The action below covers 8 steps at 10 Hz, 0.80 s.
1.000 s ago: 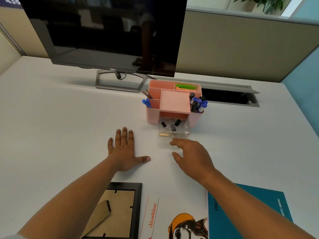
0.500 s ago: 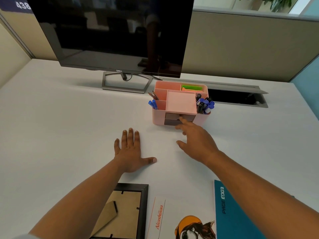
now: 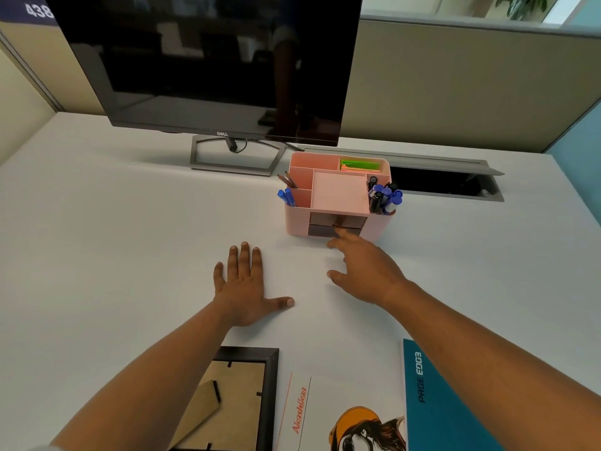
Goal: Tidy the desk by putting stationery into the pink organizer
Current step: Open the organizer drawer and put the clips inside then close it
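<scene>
Left grip [image 3: 242, 289] spread flat on counter [image 3: 123, 249]; right grip [image 3: 366, 271], fingers straight, apparently touches pink organizer [image 3: 297, 222] drawer [image 3: 320, 219]. Monitor [image 3: 211, 60] label: "DELL".

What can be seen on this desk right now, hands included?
desk: one, white, under everything
monitor: one, black, back centre on grey stand
pink organizer: one, pink, before the monitor's right end
drawers: two, grey, shut, organizer front
blue pens: two or so, front-left slot
pencils: a few, brown, slot behind the pens
markers: several, black and blue, right slot
sticky notes: stack, green and orange, rear-right slot
cable hatch: one, grey, open, right of organizer
picture frame: one, black, face down, near edge
printed sheet: one, white, beside frame
notebook: one, teal, near right
left hand: flat on desk
right hand: fingertip at drawers
</scene>
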Each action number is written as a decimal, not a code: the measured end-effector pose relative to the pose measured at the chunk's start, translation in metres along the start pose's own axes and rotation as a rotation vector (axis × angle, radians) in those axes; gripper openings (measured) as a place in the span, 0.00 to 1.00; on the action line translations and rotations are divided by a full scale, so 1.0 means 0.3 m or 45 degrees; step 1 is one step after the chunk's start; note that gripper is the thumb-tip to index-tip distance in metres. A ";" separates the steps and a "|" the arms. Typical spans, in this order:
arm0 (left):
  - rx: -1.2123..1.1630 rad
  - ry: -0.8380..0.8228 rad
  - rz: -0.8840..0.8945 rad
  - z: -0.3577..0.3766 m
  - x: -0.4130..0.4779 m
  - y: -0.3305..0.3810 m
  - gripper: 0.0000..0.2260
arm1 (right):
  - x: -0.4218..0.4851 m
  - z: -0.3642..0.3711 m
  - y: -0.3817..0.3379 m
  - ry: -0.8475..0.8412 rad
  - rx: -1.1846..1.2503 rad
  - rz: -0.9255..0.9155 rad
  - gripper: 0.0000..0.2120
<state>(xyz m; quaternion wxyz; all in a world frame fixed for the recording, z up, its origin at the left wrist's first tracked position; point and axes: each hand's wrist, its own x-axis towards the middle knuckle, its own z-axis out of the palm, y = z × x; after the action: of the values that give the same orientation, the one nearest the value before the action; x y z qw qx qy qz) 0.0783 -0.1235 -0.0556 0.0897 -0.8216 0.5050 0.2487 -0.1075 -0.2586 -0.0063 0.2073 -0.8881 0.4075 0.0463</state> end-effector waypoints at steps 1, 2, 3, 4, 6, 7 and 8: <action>0.000 -0.004 0.001 -0.001 -0.001 0.002 0.54 | -0.003 -0.001 0.000 0.009 -0.007 -0.002 0.28; 0.001 -0.012 0.000 -0.002 0.001 0.003 0.54 | -0.008 -0.009 -0.005 0.040 -0.019 -0.029 0.23; 0.004 -0.018 -0.004 -0.004 0.001 0.003 0.54 | -0.021 -0.018 -0.023 0.060 -0.013 -0.046 0.20; 0.003 -0.015 -0.007 0.000 0.002 0.002 0.54 | -0.062 -0.011 -0.042 0.070 -0.056 -0.046 0.19; 0.020 -0.003 -0.008 0.002 0.005 0.003 0.54 | -0.148 0.033 -0.059 0.137 -0.089 -0.088 0.18; 0.013 -0.002 -0.005 -0.001 0.000 0.005 0.54 | -0.156 0.021 -0.041 0.167 0.024 -0.073 0.15; 0.003 -0.002 -0.006 -0.001 0.000 0.003 0.54 | -0.161 -0.018 0.025 0.314 0.155 0.097 0.13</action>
<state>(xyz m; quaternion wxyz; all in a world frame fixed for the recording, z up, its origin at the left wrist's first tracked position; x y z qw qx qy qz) 0.0776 -0.1241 -0.0552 0.0915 -0.8225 0.5033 0.2486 -0.1456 -0.2313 0.0083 0.2071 -0.8568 0.4653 -0.0802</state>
